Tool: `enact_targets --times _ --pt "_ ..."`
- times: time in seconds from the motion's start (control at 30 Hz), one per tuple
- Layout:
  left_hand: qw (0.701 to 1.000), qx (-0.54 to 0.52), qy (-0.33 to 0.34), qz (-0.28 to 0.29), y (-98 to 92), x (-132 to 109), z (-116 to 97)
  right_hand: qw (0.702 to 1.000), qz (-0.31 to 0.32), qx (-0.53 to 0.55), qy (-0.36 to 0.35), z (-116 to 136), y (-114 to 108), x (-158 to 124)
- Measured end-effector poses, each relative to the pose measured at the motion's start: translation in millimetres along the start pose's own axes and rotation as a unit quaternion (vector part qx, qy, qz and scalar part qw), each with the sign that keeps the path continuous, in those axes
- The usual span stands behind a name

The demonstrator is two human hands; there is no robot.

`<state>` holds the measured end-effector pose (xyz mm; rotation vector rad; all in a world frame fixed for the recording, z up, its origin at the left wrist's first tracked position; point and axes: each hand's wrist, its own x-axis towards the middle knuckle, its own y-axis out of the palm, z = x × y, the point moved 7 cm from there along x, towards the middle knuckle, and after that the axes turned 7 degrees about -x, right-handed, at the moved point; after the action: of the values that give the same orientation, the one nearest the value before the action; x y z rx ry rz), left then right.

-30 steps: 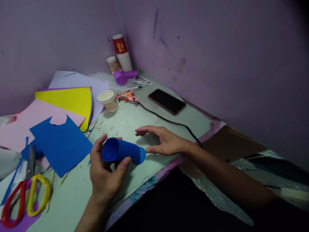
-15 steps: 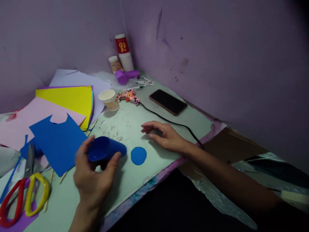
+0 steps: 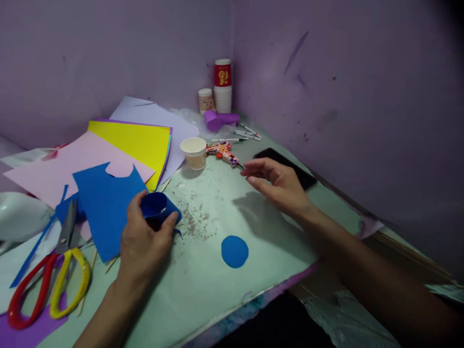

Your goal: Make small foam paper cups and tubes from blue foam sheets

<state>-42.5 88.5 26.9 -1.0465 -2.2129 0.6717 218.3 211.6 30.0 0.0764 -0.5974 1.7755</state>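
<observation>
My left hand (image 3: 148, 232) grips a blue paper tube (image 3: 161, 207), its round opening facing up and toward me, thumb on the right side and fingers on the left. My right hand (image 3: 279, 186) hovers over the table with its fingers apart and holds nothing. Just beyond its fingertips lies a flower-patterned glue gun (image 3: 225, 153), whose cord passes behind that hand. Below and between the hands a blue paper disc (image 3: 235, 251) rests flat. A blue sheet with a curved notch (image 3: 108, 208) lies left of the tube.
Red-and-yellow-handled scissors (image 3: 54, 275) lie at the left. Behind are yellow paper (image 3: 130, 145), pink paper (image 3: 79, 164), a paper cup (image 3: 195, 157), purple tubes (image 3: 213, 121), stacked cups (image 3: 222, 96) and several markers (image 3: 250, 134). A phone (image 3: 306, 176) sits partly behind my right hand.
My right hand has moved forward toward the glue gun and now partly covers the phone. My left hand has tilted the blue tube more upright and shifted it away from the disc. The view has turned left.
</observation>
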Motion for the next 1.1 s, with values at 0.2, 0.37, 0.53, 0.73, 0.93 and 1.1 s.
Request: enact_targets --times 0.2,0.37,0.53,0.73,0.93,1.1 --pt "0.999 -0.036 0.0 -0.019 -13.3 -11 5 0.995 0.094 -0.038 -0.006 4 23 -12" --pt "0.989 -0.103 0.078 -0.066 -39.7 -22 -9 0.975 0.203 -0.089 0.003 9 36 -29" --pt "0.977 -0.079 0.122 -0.156 -50.7 -27 -12 0.962 0.251 -0.102 -0.019 15 50 -29" --pt "0.981 -0.167 0.047 -0.084 -49.9 -31 -10 0.98 0.172 -0.053 -0.084 58 45 -19" --pt "0.831 -0.365 -0.124 0.401 30.8 -69 -22 0.93 0.311 0.116 -0.156 92 80 -67" --pt "0.725 -0.39 -0.282 0.493 50.8 -92 -12 0.909 0.345 0.213 -0.094 81 97 -78"
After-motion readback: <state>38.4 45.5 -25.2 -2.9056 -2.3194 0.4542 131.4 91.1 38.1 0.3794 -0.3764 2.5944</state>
